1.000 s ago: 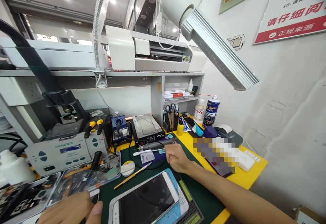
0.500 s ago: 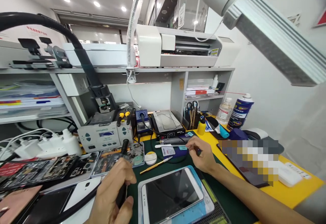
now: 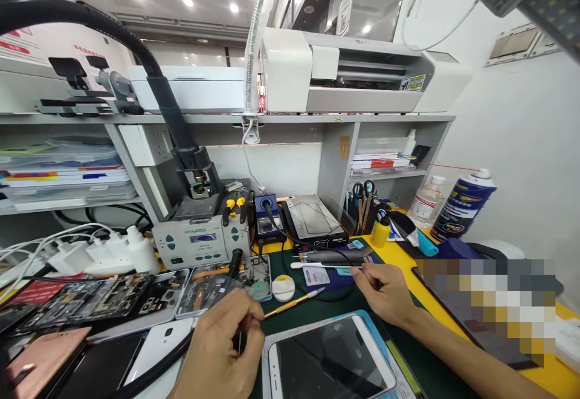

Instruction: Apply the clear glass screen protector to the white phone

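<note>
My left hand (image 3: 224,344) is near the phone's left edge, with thumb and fingertips brought together. Something thin and dark shows in the gap between them, too hidden to name. My right hand (image 3: 383,296) pinches the right end of a slim white brush (image 3: 324,265), which lies level beside a grey pen-shaped tool (image 3: 333,258). In front of me a white smartphone (image 3: 333,360) rests face up on a light blue mat (image 3: 362,320), its screen dark. A gold-handled pen-like tool (image 3: 290,306) lies behind it, next to a round white tub (image 3: 284,288).
Left stand a tray of small parts (image 3: 185,308), bare circuit boards (image 3: 95,299) and a grey rework station (image 3: 199,245) with a black hose (image 3: 149,360). A heating plate (image 3: 317,239) sits at the back. Right are a yellow bottle (image 3: 380,231) and a blue spray can (image 3: 464,205).
The camera view has shifted, so the bench appears farther right. My left thumb and fingers, apart before, have closed together. My right hand stays at the white brush's end.
</note>
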A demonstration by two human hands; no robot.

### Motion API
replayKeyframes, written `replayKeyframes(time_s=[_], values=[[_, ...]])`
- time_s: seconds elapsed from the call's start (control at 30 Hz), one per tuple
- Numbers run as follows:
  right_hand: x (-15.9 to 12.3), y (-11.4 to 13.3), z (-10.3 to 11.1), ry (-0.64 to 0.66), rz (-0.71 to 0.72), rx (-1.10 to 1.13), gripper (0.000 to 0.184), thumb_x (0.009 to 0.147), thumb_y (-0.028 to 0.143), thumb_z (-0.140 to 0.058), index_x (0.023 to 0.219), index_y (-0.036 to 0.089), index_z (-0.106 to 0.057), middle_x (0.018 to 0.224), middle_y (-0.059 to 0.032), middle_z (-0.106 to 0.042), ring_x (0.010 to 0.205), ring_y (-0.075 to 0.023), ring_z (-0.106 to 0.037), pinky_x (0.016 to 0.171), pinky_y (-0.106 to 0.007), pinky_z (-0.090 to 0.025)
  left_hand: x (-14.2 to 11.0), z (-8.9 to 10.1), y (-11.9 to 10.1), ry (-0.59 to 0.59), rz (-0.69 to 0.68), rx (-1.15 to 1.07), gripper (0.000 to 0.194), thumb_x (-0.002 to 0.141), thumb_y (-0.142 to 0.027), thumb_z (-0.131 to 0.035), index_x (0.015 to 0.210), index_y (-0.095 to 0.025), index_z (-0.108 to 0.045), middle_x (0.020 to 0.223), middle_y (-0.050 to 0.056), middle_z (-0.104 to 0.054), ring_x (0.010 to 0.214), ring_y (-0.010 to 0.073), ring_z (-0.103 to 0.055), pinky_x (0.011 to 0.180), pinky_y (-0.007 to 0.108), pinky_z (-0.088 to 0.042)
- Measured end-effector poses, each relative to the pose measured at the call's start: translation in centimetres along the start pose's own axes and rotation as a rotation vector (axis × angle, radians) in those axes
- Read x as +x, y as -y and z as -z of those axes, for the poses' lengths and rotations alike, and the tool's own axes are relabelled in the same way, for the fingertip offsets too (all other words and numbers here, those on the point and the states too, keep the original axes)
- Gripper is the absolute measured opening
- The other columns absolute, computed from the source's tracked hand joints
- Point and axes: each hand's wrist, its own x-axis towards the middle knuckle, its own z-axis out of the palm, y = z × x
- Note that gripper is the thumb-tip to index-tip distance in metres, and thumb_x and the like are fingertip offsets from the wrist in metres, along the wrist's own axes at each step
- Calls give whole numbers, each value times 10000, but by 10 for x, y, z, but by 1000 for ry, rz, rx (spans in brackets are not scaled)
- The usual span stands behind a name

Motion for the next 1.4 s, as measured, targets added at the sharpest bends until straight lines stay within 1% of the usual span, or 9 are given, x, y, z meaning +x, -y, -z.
replayKeyframes(time_s=[0.1, 0.23, 0.4, 0.57, 0.73, 0.8, 0.93, 1.23, 1.4], values=[[2, -1, -1, 59, 7, -17, 477, 961, 217, -535, 609, 251, -215, 530, 85, -234, 442, -94, -253, 478, -292, -209, 0, -2, 4, 94, 174, 20, 120, 966, -293, -488, 913, -249, -586, 744, -22, -579, 641, 158, -571, 577, 264, -423], [6, 3, 1, 134, 8, -19, 452, 962, 254, -550, 607, 247, -270, 532, 83, -276, 454, -99, -295, 490, -286, -234, 7, 1, 5, 292, 348, 27, 269, 995, -438, -430, 945, -258, -624, 875, 9, -640, 702, 182, -580, 652, 303, -428], [8, 8, 7, 178, -32, -14, 348, 972, 301, -579, 655, 227, -454, 529, 94, -324, 464, -103, -354, 504, -274, -272, 20, 12, 1, 459, 368, 74, 285, 964, -371, -462, 888, -246, -706, 907, 20, -710, 778, 198, -638, 710, 304, -421], [9, 9, 10, 193, -70, -26, 327, 1008, 331, -579, 710, 200, -542, 551, 99, -411, 473, -99, -420, 506, -245, -355, 27, 8, 0, 556, 359, 154, 228, 891, -361, -590, 877, -245, -786, 788, 13, -743, 729, 202, -656, 629, 294, -380], [10, 8, 10, 269, -135, -74, 270, 1004, 368, -635, 829, 163, -641, 722, 43, -624, 596, -115, -592, 602, -273, -527, 32, -6, 1, 587, 315, 196, 196, 905, -355, -657, 871, -187, -753, 840, 22, -726, 752, 179, -641, 689, 305, -445], [10, 9, 10, 309, -161, -69, 231, 1004, 359, -642, 895, 157, -667, 804, 18, -674, 656, -128, -639, 642, -294, -560, 33, -7, 1, 584, 292, 192, 199, 927, -341, -652, 862, -166, -719, 866, 18, -715, 782, 170, -639, 742, 325, -477], [11, 12, 10, 346, -215, -1, 214, 1007, 353, -640, 939, 154, -681, 861, 1, -700, 707, -142, -669, 682, -315, -581, 34, 0, -5, 553, 285, 187, 202, 919, -298, -600, 817, -189, -735, 783, 9, -715, 729, 179, -636, 661, 288, -422], [19, 27, 21, 483, -322, 316, 241, 1002, 379, -641, 951, 152, -702, 831, 6, -698, 699, -144, -667, 654, -300, -567, 30, 6, -20, 466, 268, 149, 349, 981, -471, -473, 874, -250, -722, 834, 18, -685, 712, 195, -584, 634, 289, -361], [20, 27, 22, 593, -397, 465, 264, 954, 399, -681, 881, 151, -733, 542, 87, -518, 446, -85, -468, 453, -215, -389, 21, 1, -18, 418, 287, 94, 412, 1010, -539, -393, 910, -239, -658, 739, -2, -587, 661, 186, -535, 615, 287, -350]])
